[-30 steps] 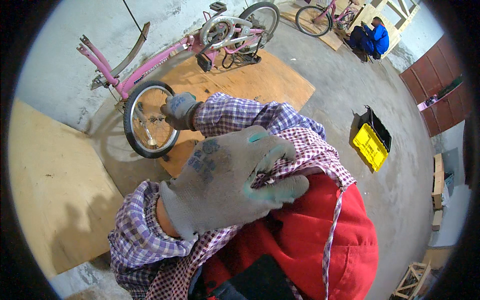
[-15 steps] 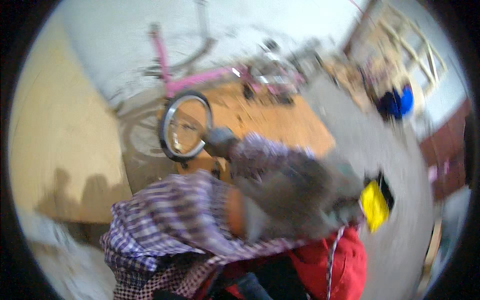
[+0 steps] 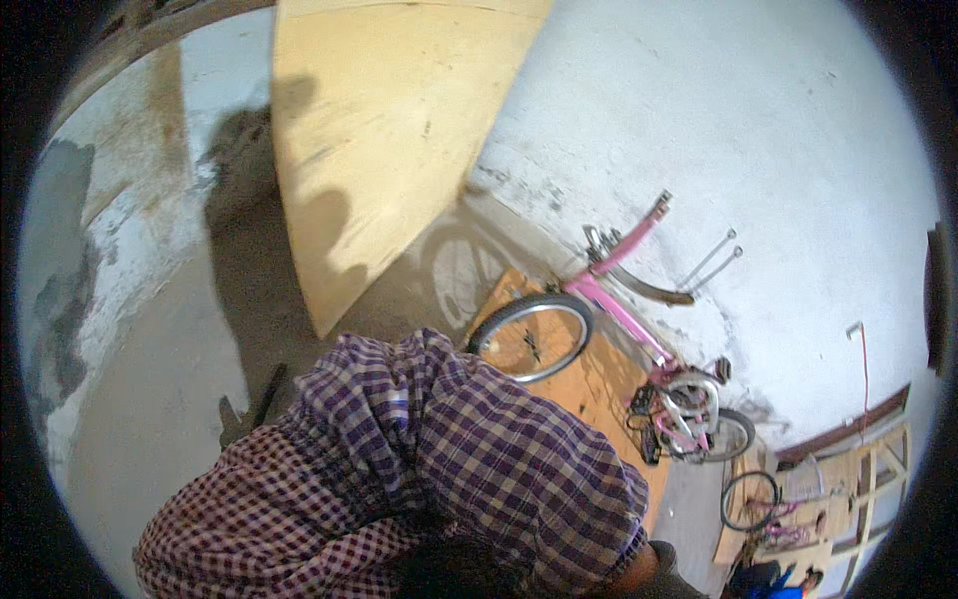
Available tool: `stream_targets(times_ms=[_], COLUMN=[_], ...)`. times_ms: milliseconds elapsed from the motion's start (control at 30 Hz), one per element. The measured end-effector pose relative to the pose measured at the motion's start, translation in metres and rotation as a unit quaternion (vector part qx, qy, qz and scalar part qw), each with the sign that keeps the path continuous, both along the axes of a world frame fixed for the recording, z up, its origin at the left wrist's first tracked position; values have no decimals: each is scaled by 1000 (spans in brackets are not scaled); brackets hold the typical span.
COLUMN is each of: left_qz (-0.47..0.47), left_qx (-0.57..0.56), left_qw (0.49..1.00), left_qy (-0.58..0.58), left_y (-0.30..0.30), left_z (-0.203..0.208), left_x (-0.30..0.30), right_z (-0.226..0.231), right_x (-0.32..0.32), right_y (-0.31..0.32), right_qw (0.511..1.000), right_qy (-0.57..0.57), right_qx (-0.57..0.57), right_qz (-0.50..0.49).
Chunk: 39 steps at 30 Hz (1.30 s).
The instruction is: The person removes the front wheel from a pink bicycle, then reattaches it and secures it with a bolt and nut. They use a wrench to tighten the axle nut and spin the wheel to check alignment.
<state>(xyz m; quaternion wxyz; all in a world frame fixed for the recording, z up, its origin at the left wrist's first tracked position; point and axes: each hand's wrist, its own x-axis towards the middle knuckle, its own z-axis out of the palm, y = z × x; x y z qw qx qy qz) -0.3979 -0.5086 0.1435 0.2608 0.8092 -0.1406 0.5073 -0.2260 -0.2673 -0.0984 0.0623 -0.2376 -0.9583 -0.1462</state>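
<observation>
My left arm in a purple checked sleeve (image 3: 519,449) reaches across toward the lower right. At its end, my left hand (image 3: 679,579) shows only as a bare wrist and a grey glove edge, cut off by the lower rim, so its fingers are hidden. My right hand is out of view. Beyond the sleeve, a pink bicycle frame (image 3: 624,319) lies without a front wheel fitted at the fork's tip that I can make out. A loose-looking wheel with a black tyre (image 3: 584,344) stands near it, over an orange-brown board (image 3: 599,399); whether they are joined I cannot tell.
A tall yellowish panel (image 3: 399,130) leans at the wall (image 3: 718,110), with dark shadows on it. At the lower right are another bicycle (image 3: 753,504), a wooden frame (image 3: 878,469) and a person in blue (image 3: 788,584).
My view has swung left, so the bicycle and board sit further right. The gloved hand near the wheel has gone out of view, and the other glove has slipped to the lower rim.
</observation>
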Motion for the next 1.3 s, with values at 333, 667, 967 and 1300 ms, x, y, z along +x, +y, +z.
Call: stream_targets(times_ms=[333,667,967,1300], left_qz=[-149,216,482,400], left_qx=[-169,-426,-591,-552], left_qw=[972,878,626,660], left_qy=[69,12,-162,-315], left_y=[55,249,521,816], left_z=[-17,-60,-141,-288], left_x=[-52,-136,-186,-221], right_z=[87,113,72,40], right_x=[-69,-136,-128,-144], right_y=[151,262,478,681], right_qw=[866,615,563,579], right_qy=[443,663,653,635], right_qx=[-214,-422,-493,-497], right_qz=[-90,-69,-113,-121])
